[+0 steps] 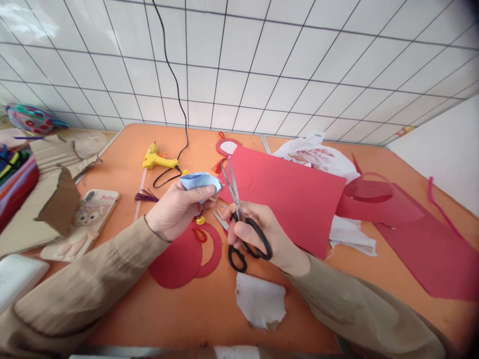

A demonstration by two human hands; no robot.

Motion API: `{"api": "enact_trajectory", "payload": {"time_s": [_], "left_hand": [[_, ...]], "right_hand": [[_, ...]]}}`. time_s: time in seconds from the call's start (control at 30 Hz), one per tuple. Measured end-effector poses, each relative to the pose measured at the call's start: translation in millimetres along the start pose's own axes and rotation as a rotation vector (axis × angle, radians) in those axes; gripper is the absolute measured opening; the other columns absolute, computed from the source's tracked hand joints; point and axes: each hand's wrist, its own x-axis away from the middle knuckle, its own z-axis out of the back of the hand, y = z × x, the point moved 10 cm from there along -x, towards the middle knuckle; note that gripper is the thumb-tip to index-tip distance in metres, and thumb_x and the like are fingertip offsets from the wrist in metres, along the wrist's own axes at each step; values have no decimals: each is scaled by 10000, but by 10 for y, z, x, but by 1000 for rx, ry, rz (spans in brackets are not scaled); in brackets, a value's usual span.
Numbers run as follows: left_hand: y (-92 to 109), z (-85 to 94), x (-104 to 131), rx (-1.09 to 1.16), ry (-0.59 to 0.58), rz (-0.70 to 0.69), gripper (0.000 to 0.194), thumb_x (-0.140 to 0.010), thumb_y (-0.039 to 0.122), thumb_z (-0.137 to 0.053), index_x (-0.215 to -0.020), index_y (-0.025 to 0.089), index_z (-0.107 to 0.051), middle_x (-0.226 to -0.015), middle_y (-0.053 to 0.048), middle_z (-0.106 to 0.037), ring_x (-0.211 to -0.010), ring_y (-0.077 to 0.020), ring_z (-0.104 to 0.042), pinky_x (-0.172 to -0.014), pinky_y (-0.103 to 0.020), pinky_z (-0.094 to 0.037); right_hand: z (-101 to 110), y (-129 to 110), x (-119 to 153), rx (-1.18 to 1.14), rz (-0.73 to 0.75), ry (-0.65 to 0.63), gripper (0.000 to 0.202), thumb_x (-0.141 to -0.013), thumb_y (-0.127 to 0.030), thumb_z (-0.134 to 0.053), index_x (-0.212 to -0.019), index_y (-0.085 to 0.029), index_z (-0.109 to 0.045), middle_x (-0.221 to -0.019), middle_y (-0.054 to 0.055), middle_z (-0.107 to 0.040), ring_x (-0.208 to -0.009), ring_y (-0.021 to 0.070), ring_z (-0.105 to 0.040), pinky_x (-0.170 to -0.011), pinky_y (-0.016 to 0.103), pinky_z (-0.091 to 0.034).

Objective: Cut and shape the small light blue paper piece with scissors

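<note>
A folded, light blue piece of paper or cloth point(200, 182) is pinched between the thumb and fingers of my left hand point(170, 212). My right hand point(277, 237) grips black-handled scissors point(234, 187), their blades parted and pointing up and away, just right of the blue piece. Beneath the hands lies a second pair of scissors point(221, 219), partly hidden. Below my left hand rest a red disc point(175, 262) and a red ring point(215, 252) that partly overlap. A large red sheet point(295, 202) lies beyond my right hand, and a white scrap point(260, 301) sits nearer me.
On the orange table point(209, 319) a yellow glue gun point(157, 158) trails a black cable point(175, 75). Left are a phone point(90, 214) and torn cardboard point(45, 209). A white plastic bag point(325, 157) and more red sheeting point(422, 244) lie right. A tiled wall point(243, 60) stands behind.
</note>
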Motion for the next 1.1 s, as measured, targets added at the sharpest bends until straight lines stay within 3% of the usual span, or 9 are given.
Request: {"api": "enact_trajectory", "payload": {"time_s": [0.27, 0.77, 1.1], "left_hand": [[-59, 19, 37, 65, 99, -6, 91, -672, 141, -780, -701, 126, -696, -750, -34, -629, -677, -107, -571, -614, -199, -484], [-44, -22, 20, 34, 44, -41, 84, -707, 143, -743, -676, 129, -666, -722, -27, -594, -659, -109, -540, -601, -212, -459], [-57, 46, 33, 32, 122, -30, 89, -674, 133, -775, -688, 124, -688, -701, -26, -619, -651, -109, -567, -597, -211, -457]], "right_hand": [[-56, 34, -18, 1, 31, 5, 532, -730, -664, -716, -852, -171, -555, -652, -14, -564, -538, 110, -555, -530, 251, -474], [-81, 64, -29, -54, -7, 8, 536, -703, -657, -742, -822, -169, -554, -645, -18, -550, -533, 108, -552, -508, 246, -484], [-56, 46, -25, 74, -19, 8, 550, -730, -701, -685, -819, -176, -548, -654, -7, -555, -541, 121, -539, -524, 261, -445]]}}
